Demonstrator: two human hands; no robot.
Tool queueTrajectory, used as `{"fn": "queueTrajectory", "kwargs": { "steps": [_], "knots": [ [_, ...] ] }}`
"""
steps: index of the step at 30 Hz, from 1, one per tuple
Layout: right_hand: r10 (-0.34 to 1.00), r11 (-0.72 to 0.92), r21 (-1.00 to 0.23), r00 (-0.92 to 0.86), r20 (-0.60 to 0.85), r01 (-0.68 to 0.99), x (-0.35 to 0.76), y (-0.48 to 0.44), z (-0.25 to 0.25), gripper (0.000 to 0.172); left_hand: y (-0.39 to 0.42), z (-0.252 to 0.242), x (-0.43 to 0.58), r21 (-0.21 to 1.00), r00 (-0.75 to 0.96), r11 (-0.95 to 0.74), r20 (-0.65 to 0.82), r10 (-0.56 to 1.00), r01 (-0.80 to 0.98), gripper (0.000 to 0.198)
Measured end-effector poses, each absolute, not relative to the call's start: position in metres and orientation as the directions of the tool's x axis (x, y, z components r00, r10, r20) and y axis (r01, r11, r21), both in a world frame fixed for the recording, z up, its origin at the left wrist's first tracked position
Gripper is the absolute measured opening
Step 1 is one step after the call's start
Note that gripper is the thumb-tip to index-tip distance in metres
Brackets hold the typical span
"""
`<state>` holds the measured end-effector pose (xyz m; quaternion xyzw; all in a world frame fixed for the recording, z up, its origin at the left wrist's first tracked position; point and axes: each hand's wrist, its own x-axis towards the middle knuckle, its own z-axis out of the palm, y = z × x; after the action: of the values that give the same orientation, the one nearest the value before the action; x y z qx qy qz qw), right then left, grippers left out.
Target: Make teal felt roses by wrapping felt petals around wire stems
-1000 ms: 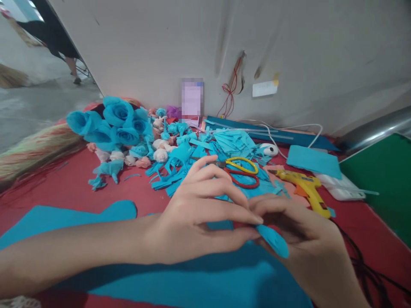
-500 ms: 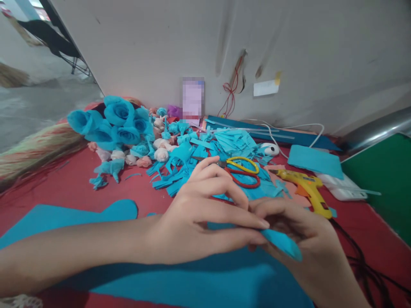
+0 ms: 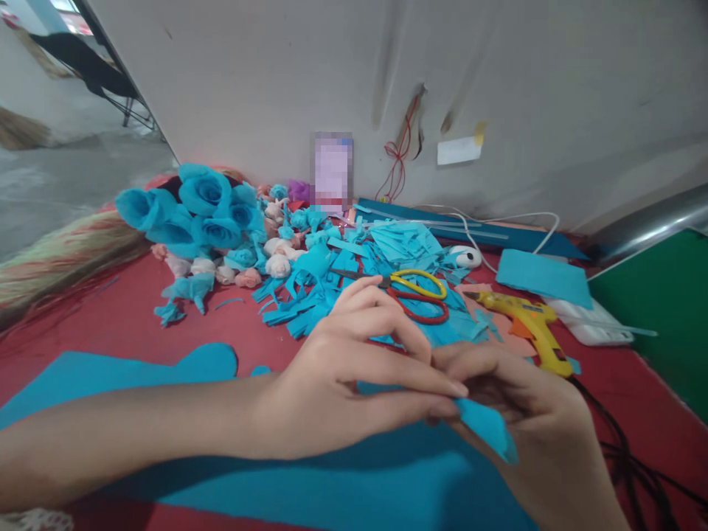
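A small curled piece of blue crepe paper (image 3: 487, 426) is pinched between the thumb and forefinger of my left hand (image 3: 354, 376). My right hand (image 3: 531, 398) is curled up against the same piece from the right, its fingertips partly hidden behind my left hand. Beneath both hands lies a large blue paper sheet (image 3: 310, 487). Just beyond my left fingers are scissors (image 3: 417, 295) with one yellow and one red handle, resting on blue paper scraps (image 3: 302, 310). A yellow glue gun (image 3: 525, 324) lies beyond my right hand.
Blue paper roses (image 3: 204, 192) and small pink and white paper flowers (image 3: 277, 265) are heaped at the back left. A folded blue crepe paper stack (image 3: 545, 276) sits on the right by a green board (image 3: 664, 310). A dark cord (image 3: 619, 442) runs down the right side of the red table (image 3: 248, 324).
The small crepe paper piece has tilted, its free end dipping slightly lower. Both hands have shifted only a little and keep their hold.
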<state>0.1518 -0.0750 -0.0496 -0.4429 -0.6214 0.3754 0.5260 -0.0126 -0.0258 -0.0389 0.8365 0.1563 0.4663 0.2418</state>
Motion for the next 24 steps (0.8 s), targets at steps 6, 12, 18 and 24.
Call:
{"fn": "queueTrajectory", "kwargs": {
  "steps": [6,12,18,24],
  "knots": [
    [0.928,0.372,-0.879,-0.115,0.354,0.298,0.1570,-0.0801,-0.0495,0.033,-0.0252,-0.0415,-0.0100,0.609,0.534,-0.792,0.679,0.504,-0.027,0.005],
    [0.907,0.419,-0.842,-0.118,0.404,0.339,0.1554,-0.0806,-0.0469,0.024,-0.0246,-0.0460,-0.0099,0.648,0.539,-0.759,0.661,0.523,-0.057,0.006],
    [0.893,0.440,-0.843,-0.051,0.448,0.309,0.1503,-0.0778,-0.0469,0.028,-0.0253,-0.0447,-0.0097,0.642,0.528,-0.765,0.667,0.526,-0.047,0.006],
    [0.911,0.411,-0.846,-0.123,0.393,0.340,0.1543,-0.0803,-0.0487,0.032,-0.0265,-0.0471,-0.0087,0.641,0.507,-0.766,0.678,0.532,-0.054,0.007]
  ]
}}
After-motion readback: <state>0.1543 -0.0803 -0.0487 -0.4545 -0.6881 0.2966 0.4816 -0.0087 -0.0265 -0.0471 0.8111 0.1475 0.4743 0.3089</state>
